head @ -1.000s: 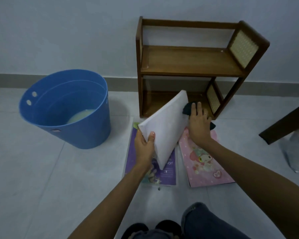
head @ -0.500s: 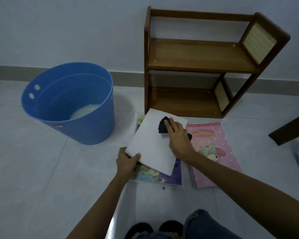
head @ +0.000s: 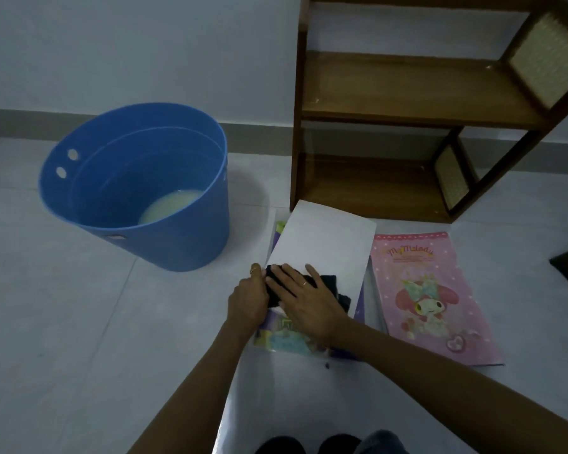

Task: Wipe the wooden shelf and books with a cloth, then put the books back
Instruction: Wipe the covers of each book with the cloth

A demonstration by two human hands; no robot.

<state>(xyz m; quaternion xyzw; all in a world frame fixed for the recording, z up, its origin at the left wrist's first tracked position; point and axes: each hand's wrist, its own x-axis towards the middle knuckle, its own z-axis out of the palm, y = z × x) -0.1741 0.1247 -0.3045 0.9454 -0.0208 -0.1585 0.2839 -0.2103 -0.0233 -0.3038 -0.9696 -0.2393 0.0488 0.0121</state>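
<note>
The right hand [head: 304, 298] lies flat with its fingers spread and nearly straight, pressing a dark crumpled cloth [head: 335, 290] down onto the near end of a white, plain-covered book [head: 325, 244]. Part of the cloth pokes out to the right of the hand and just beyond its fingertips. The left hand [head: 248, 298] sits touching the right hand's left side, its fingers curled at the white book's near left edge; how firmly it grips that edge cannot be told, since the knuckles hide the fingertips.

The white book stretches away from both hands, tilted a little to the right, and lies on top of a purple picture book [head: 292, 335] whose colourful near edge shows under the 2 wrists. Just right of the right hand, flat on the pale tiled floor [head: 79, 322], lies a pink book with a cartoon rabbit on its cover [head: 430, 296], close beside the purple one.

Beyond the hands, past the far end of the white book, stands the brown wooden shelf with woven side panels [head: 407, 90], against the wall; its 2 boards hold nothing. Off to the left of the left hand, and further away, a round blue plastic bucket [head: 184, 231] stands with pale cloudy liquid in the bottom.
</note>
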